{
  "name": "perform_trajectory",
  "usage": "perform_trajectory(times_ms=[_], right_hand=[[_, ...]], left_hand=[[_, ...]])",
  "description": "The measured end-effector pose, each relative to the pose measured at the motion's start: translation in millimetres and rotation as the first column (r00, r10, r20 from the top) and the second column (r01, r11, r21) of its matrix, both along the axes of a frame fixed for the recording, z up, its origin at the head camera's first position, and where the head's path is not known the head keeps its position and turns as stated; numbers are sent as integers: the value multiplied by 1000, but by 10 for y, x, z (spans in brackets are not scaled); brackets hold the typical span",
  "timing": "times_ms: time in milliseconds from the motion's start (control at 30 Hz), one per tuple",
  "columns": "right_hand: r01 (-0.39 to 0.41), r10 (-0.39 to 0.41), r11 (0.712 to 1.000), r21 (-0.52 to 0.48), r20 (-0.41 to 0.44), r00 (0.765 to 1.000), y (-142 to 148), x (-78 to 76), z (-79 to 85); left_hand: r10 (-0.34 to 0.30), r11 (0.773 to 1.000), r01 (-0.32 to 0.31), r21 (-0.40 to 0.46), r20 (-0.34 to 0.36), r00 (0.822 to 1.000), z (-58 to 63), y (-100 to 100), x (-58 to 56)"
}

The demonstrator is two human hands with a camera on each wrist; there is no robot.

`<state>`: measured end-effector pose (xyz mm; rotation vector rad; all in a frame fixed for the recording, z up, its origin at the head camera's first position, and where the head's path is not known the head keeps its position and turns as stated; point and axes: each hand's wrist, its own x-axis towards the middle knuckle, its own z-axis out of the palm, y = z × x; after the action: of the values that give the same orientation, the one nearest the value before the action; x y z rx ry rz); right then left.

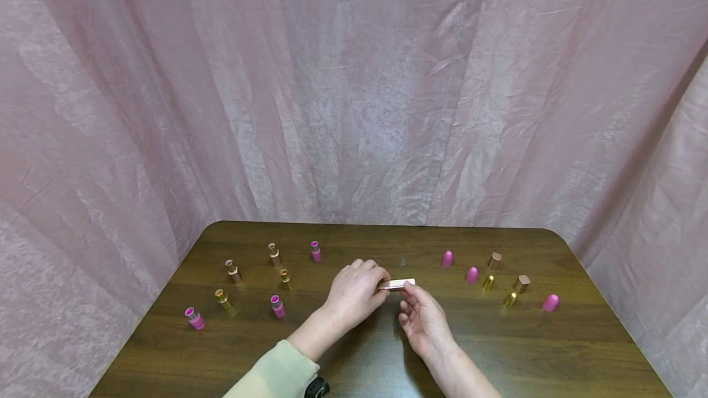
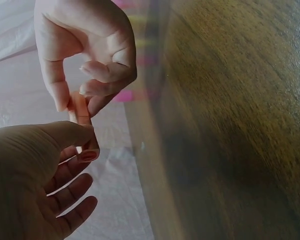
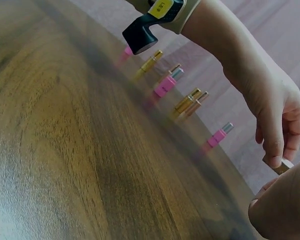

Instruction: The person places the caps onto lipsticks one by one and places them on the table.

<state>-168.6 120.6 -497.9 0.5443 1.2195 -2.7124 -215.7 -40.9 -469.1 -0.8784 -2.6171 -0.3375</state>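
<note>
Between my hands, above the middle of the table, is a rose-gold lipstick tube [image 1: 396,285] lying roughly level. My left hand [image 1: 356,293] pinches its left end, and my right hand [image 1: 428,324] pinches its right end between thumb and fingers. In the left wrist view the tube [image 2: 82,112] shows a hollow-looking reddish end by the left thumb. Only a small part of the tube [image 3: 277,166] appears in the right wrist view; the right hand [image 3: 285,202] hides the rest. Whether it is one piece or a cap fitted on a base I cannot tell.
Uncapped lipstick bases stand at left: pink [image 1: 195,319], gold [image 1: 224,300] and rose-gold [image 1: 233,271] among several. At right are several caps, including pink [image 1: 550,303], gold [image 1: 510,300] and rose-gold [image 1: 522,284]. A pink curtain [image 1: 376,109] hangs behind the wooden table [image 1: 581,361].
</note>
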Motion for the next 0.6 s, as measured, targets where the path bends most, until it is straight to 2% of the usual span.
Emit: perform_trajectory(times_ms=[167,333,467,600], right_hand=[[18,-16,996,86,-23,1000,-6,-6,21],[13,-5,976,215,-39,999,32,-8,48],[-3,19,953,304,-50,999,116,-20,66],[-30,55,920,390,-54,997,258,-27,71]], left_hand=[[10,999,-11,-41,-23,1000,-24,18,-19],[12,998,-13,-56,-18,1000,-63,39,-58],[16,1000,-15,-26,37,999,-104,54,-101],[13,999,-17,30,134,991,-143,65,-149]])
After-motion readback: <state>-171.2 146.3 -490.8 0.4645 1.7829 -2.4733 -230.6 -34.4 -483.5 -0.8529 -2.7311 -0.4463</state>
